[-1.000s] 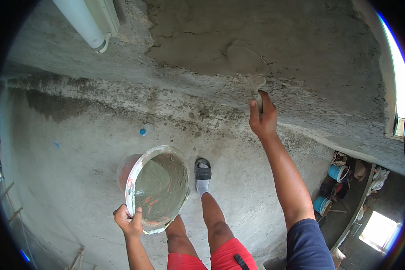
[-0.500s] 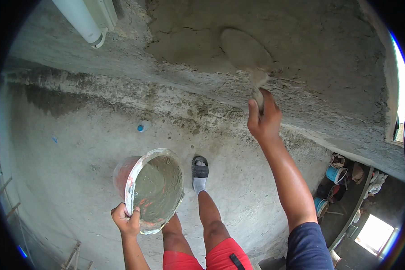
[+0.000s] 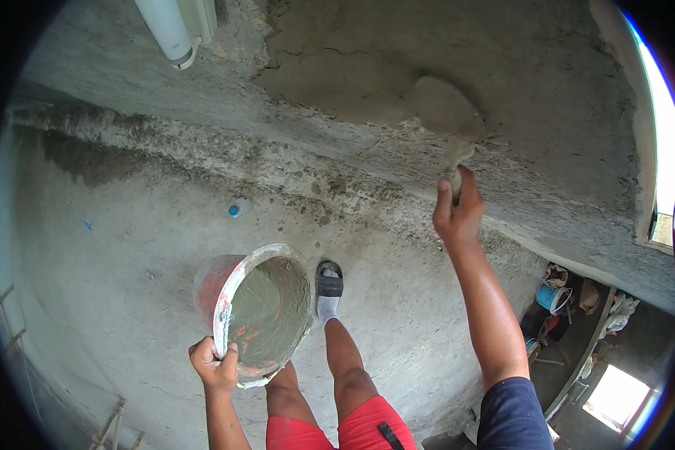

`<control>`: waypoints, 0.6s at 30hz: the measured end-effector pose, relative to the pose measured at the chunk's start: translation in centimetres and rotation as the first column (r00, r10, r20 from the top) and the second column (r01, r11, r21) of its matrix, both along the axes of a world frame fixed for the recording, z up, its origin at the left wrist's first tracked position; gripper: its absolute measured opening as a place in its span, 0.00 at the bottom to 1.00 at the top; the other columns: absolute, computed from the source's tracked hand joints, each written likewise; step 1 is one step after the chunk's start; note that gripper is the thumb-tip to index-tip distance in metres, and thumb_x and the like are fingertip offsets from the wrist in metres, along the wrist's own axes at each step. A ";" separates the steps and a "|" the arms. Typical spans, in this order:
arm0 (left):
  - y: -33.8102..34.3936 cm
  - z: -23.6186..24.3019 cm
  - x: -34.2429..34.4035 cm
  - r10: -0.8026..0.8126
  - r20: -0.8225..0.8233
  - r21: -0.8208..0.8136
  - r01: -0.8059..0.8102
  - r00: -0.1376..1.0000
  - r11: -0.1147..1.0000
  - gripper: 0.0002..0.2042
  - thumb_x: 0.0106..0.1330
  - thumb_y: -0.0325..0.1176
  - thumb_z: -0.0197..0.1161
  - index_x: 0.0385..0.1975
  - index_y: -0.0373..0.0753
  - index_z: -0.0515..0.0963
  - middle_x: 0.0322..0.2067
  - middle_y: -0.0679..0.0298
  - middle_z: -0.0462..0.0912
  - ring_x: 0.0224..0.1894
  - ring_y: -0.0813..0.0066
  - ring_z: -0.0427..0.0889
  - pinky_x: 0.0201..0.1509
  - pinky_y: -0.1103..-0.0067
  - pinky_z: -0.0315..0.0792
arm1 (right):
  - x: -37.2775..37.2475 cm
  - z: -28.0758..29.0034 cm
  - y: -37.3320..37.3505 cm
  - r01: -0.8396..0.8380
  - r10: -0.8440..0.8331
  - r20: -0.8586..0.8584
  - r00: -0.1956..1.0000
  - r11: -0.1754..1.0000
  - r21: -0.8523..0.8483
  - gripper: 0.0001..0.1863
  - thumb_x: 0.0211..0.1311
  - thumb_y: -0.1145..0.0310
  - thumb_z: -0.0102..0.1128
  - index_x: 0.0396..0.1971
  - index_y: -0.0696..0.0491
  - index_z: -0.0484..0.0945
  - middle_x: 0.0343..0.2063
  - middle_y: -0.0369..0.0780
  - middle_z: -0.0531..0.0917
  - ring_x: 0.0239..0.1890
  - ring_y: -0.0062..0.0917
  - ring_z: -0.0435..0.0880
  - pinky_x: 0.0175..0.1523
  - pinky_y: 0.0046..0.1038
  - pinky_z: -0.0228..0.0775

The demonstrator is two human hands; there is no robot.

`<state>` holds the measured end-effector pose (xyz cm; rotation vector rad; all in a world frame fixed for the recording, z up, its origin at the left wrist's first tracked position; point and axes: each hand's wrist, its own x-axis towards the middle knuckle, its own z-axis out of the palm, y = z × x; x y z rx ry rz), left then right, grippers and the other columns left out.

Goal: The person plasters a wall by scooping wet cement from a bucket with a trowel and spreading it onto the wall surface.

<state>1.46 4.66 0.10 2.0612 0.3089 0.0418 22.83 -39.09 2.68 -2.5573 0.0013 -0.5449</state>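
Note:
My left hand [image 3: 215, 365] is closed on the rim of a bucket [image 3: 216, 289], tilted so its mouth shows. Wet grey mortar [image 3: 266, 319] fills much of the inside, with reddish streaks of the wall showing through. Up at the wall, my right hand [image 3: 460, 210] grips the mortar-smeared handle of a trowel [image 3: 446, 107]. Its rounded blade, slightly blurred, lies against a darker band of damp plaster [image 3: 352, 67]. Below that band the wall surface [image 3: 397, 150] is rough and paler.
A tube lamp [image 3: 163, 28] is fixed at the upper left of the wall. On the concrete floor lies a blue-capped bottle [image 3: 235, 210], beyond my sandalled foot [image 3: 328, 281]. Blue buckets [image 3: 552, 298] and sacks stand at the right. A bright window opening [image 3: 661, 142] borders the wall.
The trowel in my right hand has moved right and slightly down across the plaster. My left hand still holds the bucket, which has shifted a little to the right in view.

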 end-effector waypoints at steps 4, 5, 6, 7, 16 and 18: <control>-0.7 -0.2 0.2 -0.003 -0.006 -0.061 0.002 1.000 0.998 0.18 0.48 0.23 0.66 0.15 0.40 0.58 0.11 0.65 0.63 0.14 0.76 0.59 0.22 0.74 0.54 | -1.3 -3.4 -6.3 0.082 -0.079 0.027 0.997 0.988 -0.133 0.17 0.66 0.65 0.61 0.51 0.56 0.75 0.34 0.55 0.84 0.34 0.57 0.84 0.36 0.46 0.76; -0.8 -0.1 0.3 -0.011 -0.001 -0.068 0.011 1.000 0.998 0.18 0.48 0.23 0.66 0.15 0.40 0.58 0.11 0.65 0.63 0.14 0.76 0.59 0.21 0.75 0.53 | -2.7 -4.6 -7.6 0.123 -0.126 -0.010 0.992 0.981 -0.148 0.17 0.67 0.64 0.60 0.51 0.56 0.75 0.34 0.55 0.84 0.34 0.57 0.84 0.36 0.46 0.76; -0.6 0.0 0.3 -0.004 -0.003 -0.062 0.004 1.000 0.998 0.18 0.48 0.23 0.66 0.15 0.40 0.58 0.11 0.65 0.63 0.14 0.76 0.59 0.21 0.75 0.53 | -4.3 -5.7 -7.9 0.161 -0.171 -0.051 0.984 0.974 -0.157 0.17 0.68 0.63 0.60 0.51 0.56 0.75 0.34 0.55 0.84 0.34 0.57 0.84 0.36 0.47 0.76; -0.3 0.1 0.2 -0.001 -0.004 -0.072 0.001 1.000 0.997 0.19 0.48 0.23 0.66 0.14 0.40 0.57 0.11 0.65 0.62 0.14 0.77 0.59 0.21 0.75 0.53 | -5.9 -6.3 -7.3 0.193 -0.207 -0.139 0.969 0.975 -0.108 0.17 0.69 0.62 0.59 0.51 0.57 0.75 0.34 0.55 0.84 0.34 0.55 0.84 0.36 0.44 0.76; 0.6 2.1 1.8 0.001 -0.002 0.025 -0.001 1.000 1.000 0.18 0.50 0.33 0.72 0.16 0.41 0.64 0.13 0.68 0.62 0.16 0.76 0.59 0.23 0.74 0.53 | -16.8 -4.1 3.1 0.109 0.185 -0.559 0.809 0.886 0.450 0.18 0.61 0.73 0.69 0.48 0.58 0.75 0.31 0.41 0.81 0.32 0.26 0.78 0.38 0.26 0.71; -0.4 2.5 3.0 0.030 0.057 -0.097 -0.024 0.998 0.995 0.20 0.51 0.23 0.68 0.17 0.41 0.58 0.13 0.71 0.63 0.17 0.84 0.57 0.22 0.79 0.51 | -15.6 -0.7 6.0 -0.123 0.399 -0.570 0.718 0.879 0.461 0.18 0.56 0.73 0.73 0.46 0.59 0.78 0.32 0.41 0.81 0.33 0.29 0.80 0.40 0.29 0.72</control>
